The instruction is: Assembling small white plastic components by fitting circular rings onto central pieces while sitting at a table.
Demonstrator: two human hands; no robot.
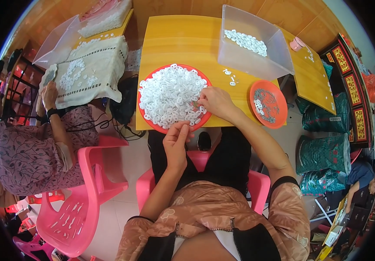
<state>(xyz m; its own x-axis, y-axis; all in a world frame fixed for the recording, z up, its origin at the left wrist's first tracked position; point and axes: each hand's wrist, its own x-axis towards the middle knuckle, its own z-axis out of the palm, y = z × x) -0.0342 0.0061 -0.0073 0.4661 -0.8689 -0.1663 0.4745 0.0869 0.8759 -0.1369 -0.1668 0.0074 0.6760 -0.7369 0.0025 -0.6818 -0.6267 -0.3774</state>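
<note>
Head view: likely picking or working small white pieces [170, 93], heaped in red basin [204, 119], near side of table [183, 39]. Right hand [217, 103] pinched at basin's right; left hand [176, 145] pinched, near rim. Can't tell what's gripped. Next move calls for fine fingertip control.

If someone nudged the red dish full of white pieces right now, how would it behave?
The red dish would probably slide rather than roll, being wide and lying flat. The loose white pieces would likely shift and might spill, since they reach nearly to its rim. Pushed toward the person, it could tip, as its near side is at the yellow table's edge.
</note>
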